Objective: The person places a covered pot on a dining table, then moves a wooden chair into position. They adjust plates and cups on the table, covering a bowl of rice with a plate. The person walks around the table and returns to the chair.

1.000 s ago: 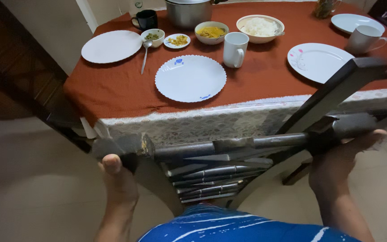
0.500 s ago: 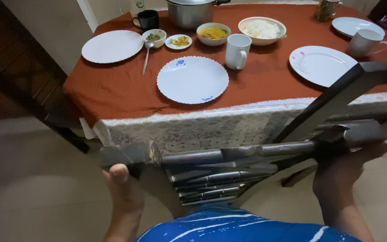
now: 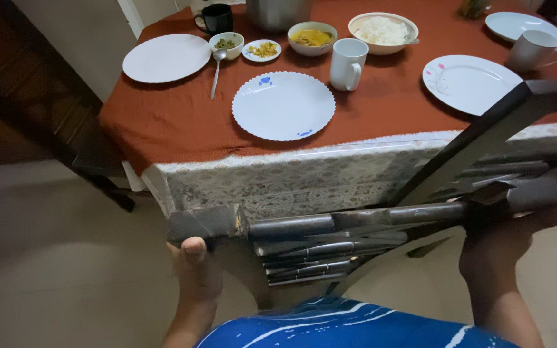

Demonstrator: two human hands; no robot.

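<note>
A dark wooden chair (image 3: 356, 222) with a slatted back stands right in front of me, its top rail running across the lower middle of the view. My left hand (image 3: 195, 267) grips the left end of that rail, thumb up against it. My right hand (image 3: 504, 235) holds the right end from below. Beyond the chair is a dining table under a rust-red cloth (image 3: 182, 122) with a pale lace border. A white plate with blue marks (image 3: 283, 105) lies on the table nearest the chair.
On the table are other white plates (image 3: 166, 57) (image 3: 472, 75), a white mug (image 3: 347, 64), a dark mug (image 3: 217, 18), bowls of food (image 3: 312, 37) (image 3: 383, 31), a spoon (image 3: 216, 71) and a metal pot. A second dark chair (image 3: 91, 154) stands at the table's left side. Pale tiled floor lies below.
The chair back and both hands have shifted slightly lower and to the right in view, a little farther from the table edge. Both hands keep their hold on the top rail.
</note>
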